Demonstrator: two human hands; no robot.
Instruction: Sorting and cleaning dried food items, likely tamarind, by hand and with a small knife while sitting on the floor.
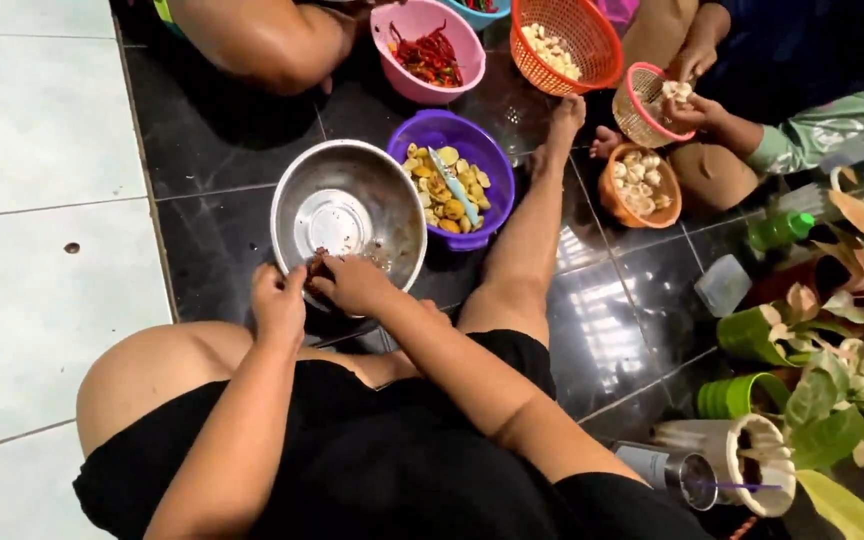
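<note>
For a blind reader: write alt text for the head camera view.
Seated on a tiled floor, a person's left hand and right hand work something small at the rim of a steel bowl. Beyond it: a purple bowl of yellow pieces, a pink bowl of red chillies.

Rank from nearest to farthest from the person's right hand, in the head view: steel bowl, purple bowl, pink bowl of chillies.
From the right hand:
1. Steel bowl, right beneath it.
2. Purple bowl, beyond, to the right.
3. Pink bowl of chillies, farthest, at top.

Both hands at steel bowl rim
</note>
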